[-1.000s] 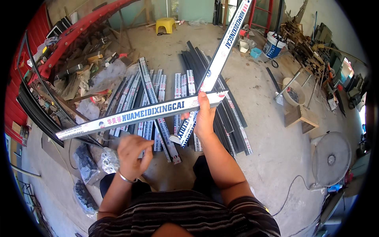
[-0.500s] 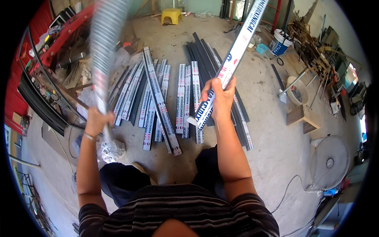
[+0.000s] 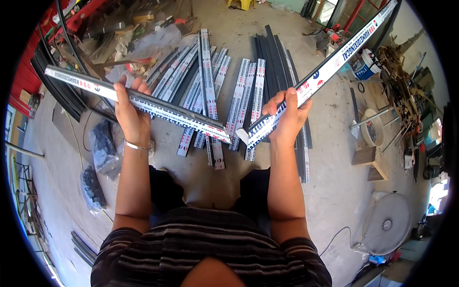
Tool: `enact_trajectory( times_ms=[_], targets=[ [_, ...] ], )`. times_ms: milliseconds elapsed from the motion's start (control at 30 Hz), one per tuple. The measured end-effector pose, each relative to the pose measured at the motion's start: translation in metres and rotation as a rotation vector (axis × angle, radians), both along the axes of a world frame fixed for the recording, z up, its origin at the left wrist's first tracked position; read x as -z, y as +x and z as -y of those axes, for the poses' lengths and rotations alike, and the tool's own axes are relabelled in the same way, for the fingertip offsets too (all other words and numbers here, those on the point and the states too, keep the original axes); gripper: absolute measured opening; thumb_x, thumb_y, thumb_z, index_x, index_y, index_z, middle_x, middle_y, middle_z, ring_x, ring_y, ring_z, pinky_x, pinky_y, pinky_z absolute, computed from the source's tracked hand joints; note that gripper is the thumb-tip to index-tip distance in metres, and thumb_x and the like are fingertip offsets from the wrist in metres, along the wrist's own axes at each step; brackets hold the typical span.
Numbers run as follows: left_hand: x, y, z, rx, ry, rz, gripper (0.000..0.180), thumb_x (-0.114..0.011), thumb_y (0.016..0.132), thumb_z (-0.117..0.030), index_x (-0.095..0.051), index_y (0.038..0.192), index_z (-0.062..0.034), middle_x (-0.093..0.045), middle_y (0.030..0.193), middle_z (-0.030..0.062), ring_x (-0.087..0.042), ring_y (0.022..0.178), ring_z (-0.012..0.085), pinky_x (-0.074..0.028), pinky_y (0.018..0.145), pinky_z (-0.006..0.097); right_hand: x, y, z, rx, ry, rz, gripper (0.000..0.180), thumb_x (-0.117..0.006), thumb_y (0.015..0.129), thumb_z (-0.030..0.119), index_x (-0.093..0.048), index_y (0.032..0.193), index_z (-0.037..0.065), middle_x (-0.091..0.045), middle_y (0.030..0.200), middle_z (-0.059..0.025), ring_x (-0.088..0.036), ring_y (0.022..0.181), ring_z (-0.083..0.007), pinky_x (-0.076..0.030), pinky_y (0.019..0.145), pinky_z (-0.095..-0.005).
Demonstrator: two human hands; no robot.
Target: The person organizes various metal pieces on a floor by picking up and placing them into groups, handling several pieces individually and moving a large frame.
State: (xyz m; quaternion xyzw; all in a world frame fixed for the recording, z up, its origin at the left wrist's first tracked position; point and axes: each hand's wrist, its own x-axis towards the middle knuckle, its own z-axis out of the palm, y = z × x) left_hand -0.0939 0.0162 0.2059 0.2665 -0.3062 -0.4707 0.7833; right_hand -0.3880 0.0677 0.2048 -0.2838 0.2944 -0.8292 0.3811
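Hands both occupied. I see the left hand closed round a long wrapped metal profile — white film with red and blue print — gripped near its middle, one end reaching up-left, the other ending just beside the second piece's end. I see the right hand closed round a second wrapped profile, held near its lower end; that length rises up-right toward the picture's rim. Both pieces are lifted clear of the concrete floor, their near ends almost meeting between the hands. Below them lie a row of wrapped profiles and a bundle of dark bare strips, side by side. Black bags sit left of the left forearm, a white fan to the right
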Motion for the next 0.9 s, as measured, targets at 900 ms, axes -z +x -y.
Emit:
enact_trajectory(
  times_ms=[900],
  targets=[
    [0.031,0.004,-0.004,0.111,-0.073,-0.165,0.030,-0.053,0.096,-0.028,-0.040,0.119,-0.0125,-0.045,0.079,0.0065,-0.044,0.065,0.0156,-0.043,0.060,0.030,0.020,0.036,-0.005,-0.245,0.121,-0.065,0.024,-0.056,0.094,0.016,-0.035,0.098,0.007,-0.052,0.065,-0.0088,-0.050,0.045,-0.0153,-0.046,0.041,-0.0309]
  ],
)
